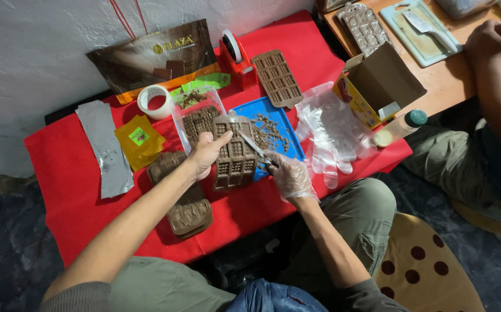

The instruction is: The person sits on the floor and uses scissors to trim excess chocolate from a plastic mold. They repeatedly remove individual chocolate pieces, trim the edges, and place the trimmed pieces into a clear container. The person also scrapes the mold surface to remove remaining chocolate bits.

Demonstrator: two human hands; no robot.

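My left hand (207, 153) grips the left edge of a brown chocolate mould (234, 156), which is tilted over a blue tray (288, 124). My right hand (290, 176), in a clear plastic glove, holds a knife (254, 145) with its blade lying across the mould. Chocolate scrapings (269, 131) lie scattered in the blue tray. A clear mould (197, 119) with chocolate stands just behind my left hand. A stack of chocolate-smeared moulds (186, 203) lies under my left forearm.
On the red cloth (71, 173) lie a foil sheet (105, 149), yellow packets (139, 138), a tape roll (154, 100), a red tape dispenser (236, 55), another brown mould (276, 78), plastic gloves (334, 133), an open box (377, 86). Another person's arm (496, 81) rests on the wooden table at right.
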